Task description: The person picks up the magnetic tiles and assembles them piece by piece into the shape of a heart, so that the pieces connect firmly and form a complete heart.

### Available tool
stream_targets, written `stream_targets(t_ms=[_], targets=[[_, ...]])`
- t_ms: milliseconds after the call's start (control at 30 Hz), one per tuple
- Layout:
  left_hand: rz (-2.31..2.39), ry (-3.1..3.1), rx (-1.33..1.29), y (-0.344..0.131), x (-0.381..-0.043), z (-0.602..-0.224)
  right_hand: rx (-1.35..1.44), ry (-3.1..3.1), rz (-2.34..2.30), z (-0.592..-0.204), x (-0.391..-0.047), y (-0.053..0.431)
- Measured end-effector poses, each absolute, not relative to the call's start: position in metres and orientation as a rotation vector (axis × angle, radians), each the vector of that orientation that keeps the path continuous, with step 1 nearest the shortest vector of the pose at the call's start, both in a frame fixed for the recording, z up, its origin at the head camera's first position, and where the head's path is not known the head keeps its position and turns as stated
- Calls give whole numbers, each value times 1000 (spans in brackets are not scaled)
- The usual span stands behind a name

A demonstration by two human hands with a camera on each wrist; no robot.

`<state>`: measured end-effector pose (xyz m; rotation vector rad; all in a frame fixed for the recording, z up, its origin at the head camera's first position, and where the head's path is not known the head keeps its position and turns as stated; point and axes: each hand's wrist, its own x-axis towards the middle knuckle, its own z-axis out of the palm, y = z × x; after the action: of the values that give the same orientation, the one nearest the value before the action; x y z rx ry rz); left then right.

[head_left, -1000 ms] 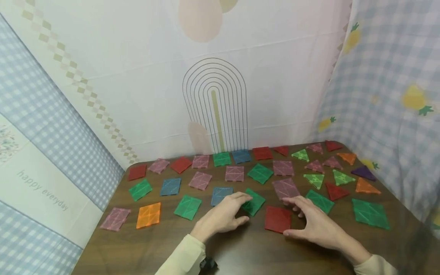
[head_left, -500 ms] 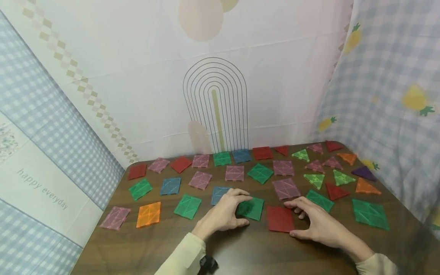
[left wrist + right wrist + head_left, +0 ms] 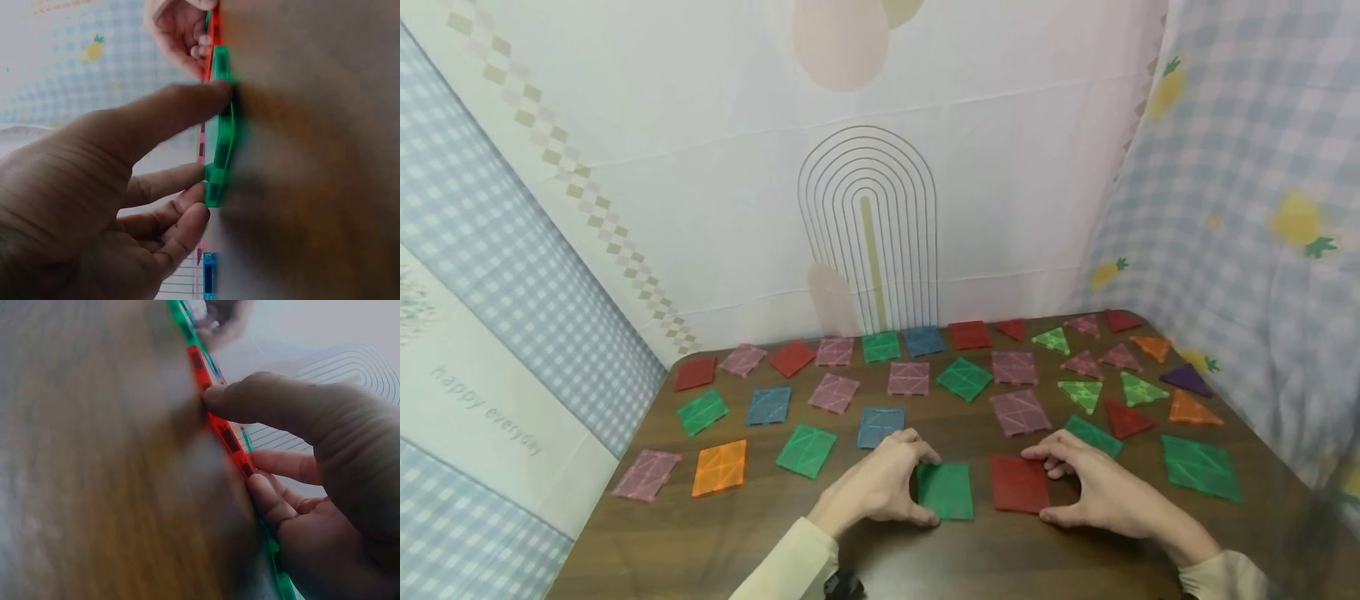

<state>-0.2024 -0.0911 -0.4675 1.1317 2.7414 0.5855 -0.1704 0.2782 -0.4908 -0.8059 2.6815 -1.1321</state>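
Note:
My left hand [image 3: 883, 479] holds a translucent green square magnetic tile [image 3: 947, 492] by opposite edges, thumb at the near side and fingers at the far side. My right hand [image 3: 1101, 486] grips a red square magnetic tile [image 3: 1017, 483] in the same way. In the head view a narrow strip of table separates the two tiles. The left wrist view shows the thumb pressed on the green tile's [image 3: 223, 137] edge, with black magnets along it. In the right wrist view, thumb and fingers sit along the red tile's [image 3: 223, 428] edge.
Several square tiles lie flat behind and left of my hands, among them an orange tile [image 3: 720, 468] and a blue tile [image 3: 880, 427]. Triangular tiles, such as a purple one [image 3: 1187, 377], cluster at the right back. A larger green tile [image 3: 1202, 467] lies right of my right hand.
My left hand has drawn the green tile toward me and turned it straighter, level with the red one. My right hand has shifted the red tile slightly right.

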Motion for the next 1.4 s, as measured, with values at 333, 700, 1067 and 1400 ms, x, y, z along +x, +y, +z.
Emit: stream_targets(t_ms=[333,700,1067,1400], targets=[[773,2660,1061,-115,-169,-476,-901,2515,-1187,-491,-166,274],[863,2650,985,-115,-162,-479,-1075,2418,-1240,-495,-154,250],[869,2639,1061,-117,-166,-478,-1115,2399,-1202,-493,-149,242],[1099,2821,906,-153,-235,-451,-1096,2344,-1206,-488,-151,250]])
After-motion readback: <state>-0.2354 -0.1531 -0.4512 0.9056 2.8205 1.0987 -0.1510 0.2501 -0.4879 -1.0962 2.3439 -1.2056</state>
